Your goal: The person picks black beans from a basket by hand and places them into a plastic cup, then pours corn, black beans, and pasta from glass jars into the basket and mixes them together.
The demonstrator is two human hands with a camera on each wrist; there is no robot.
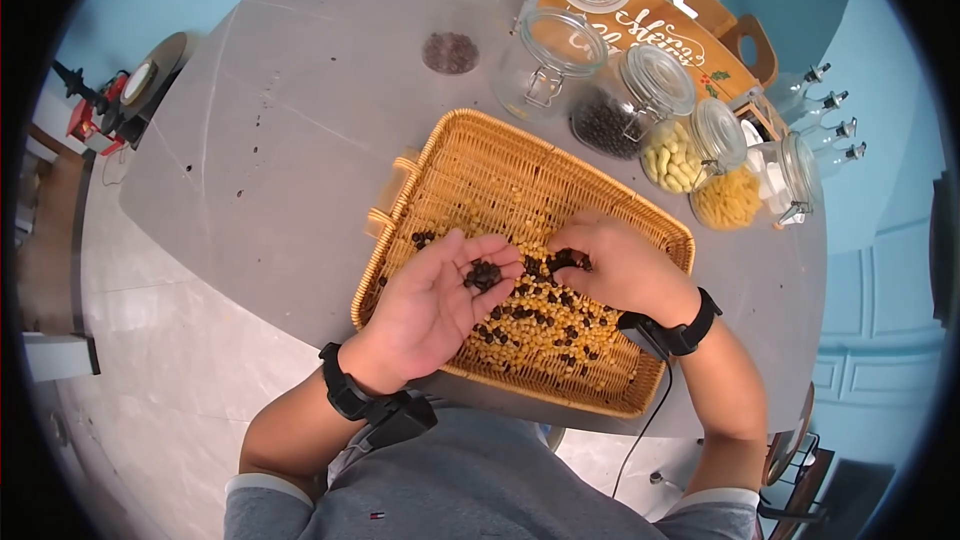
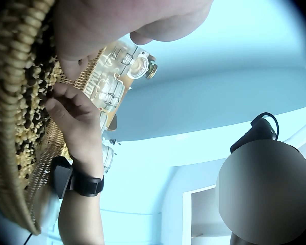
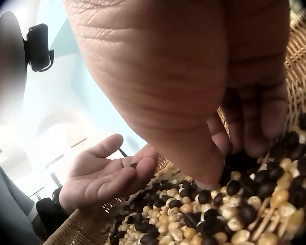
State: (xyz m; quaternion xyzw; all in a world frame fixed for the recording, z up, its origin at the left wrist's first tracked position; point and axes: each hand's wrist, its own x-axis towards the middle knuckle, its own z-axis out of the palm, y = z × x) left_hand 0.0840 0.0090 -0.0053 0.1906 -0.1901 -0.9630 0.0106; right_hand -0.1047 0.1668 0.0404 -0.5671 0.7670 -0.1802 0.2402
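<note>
A wicker basket [image 1: 480, 135] holds yellow kernels [image 1: 610, 345] mixed with dark beans [image 1: 525, 315]. Over its left part, my left hand [image 1: 430, 305] is turned palm up with loosely bent fingers, and a small heap of dark beans [image 1: 483, 276] rests on them. My right hand [image 1: 625, 265] reaches down into the basket, its bent fingers and thumb around dark beans [image 1: 568, 260]. In the right wrist view the thumb and fingertips of the right hand [image 3: 234, 158] touch the mix; the palm hides part of what they hold. The left hand [image 3: 109, 173] shows beside it.
Beyond the basket stand glass jars: an open-lidded one [image 1: 525, 80], one with dark beans [image 1: 605, 125], one with peanuts [image 1: 675, 155] and one with pasta [image 1: 727, 198]. A dark round pile [image 1: 450, 53] lies on the grey table [image 1: 300, 140]. Behind are a wooden crate [image 1: 690, 40] and glass bottles [image 1: 800, 90].
</note>
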